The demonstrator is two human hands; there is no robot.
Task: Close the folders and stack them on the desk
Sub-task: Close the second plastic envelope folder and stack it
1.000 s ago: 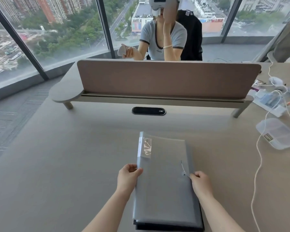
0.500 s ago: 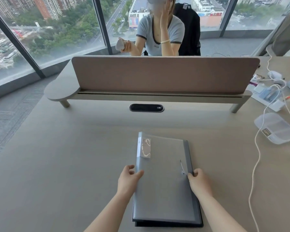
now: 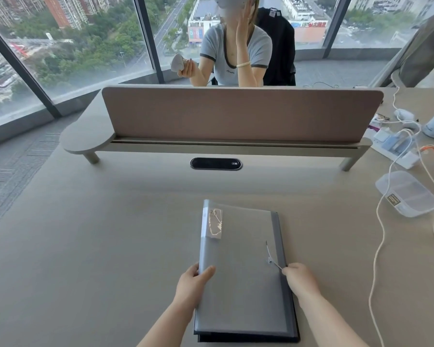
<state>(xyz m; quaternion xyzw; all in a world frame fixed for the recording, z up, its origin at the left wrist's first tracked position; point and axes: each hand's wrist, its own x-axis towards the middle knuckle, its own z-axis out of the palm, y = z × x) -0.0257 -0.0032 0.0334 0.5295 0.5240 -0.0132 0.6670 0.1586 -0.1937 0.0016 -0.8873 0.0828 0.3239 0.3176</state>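
Head view: stack of folders (image 3: 243, 271) lies flat on the desk (image 3: 98, 246), near centre, long side running near-to-far. Top folder (image 3: 238, 266) is a translucent grey plastic cover, closed; a darker folder (image 3: 283, 284) sits under it, showing as a strip along the right edge and at the near end.

Left hand (image 3: 193, 284) is clamped on the top folder's left edge — thumb on top of the cover, fingers tucked underneath. Right hand (image 3: 300, 278) rests at the right edge, fingertips pinching or touching a thin elastic closure cord (image 3: 271, 256) (cannot tell whether it is actually gripped).

Handling, as a judgement: thin plastic covers look light, flexible and slick — likely to slide on each other and on the smooth desk, so best held at both long edges near the middle, as the hands are placed. The far left corner of the cover curls up slightly, which suggests a soft sheet, not a stiff board. Not fragile.

Writing: a small label (image 3: 214, 225) sits at the far left of the cover, reflective, with a faint handwritten mark at its top that may be "21" — not clearly legible. No brand readable on the folders.
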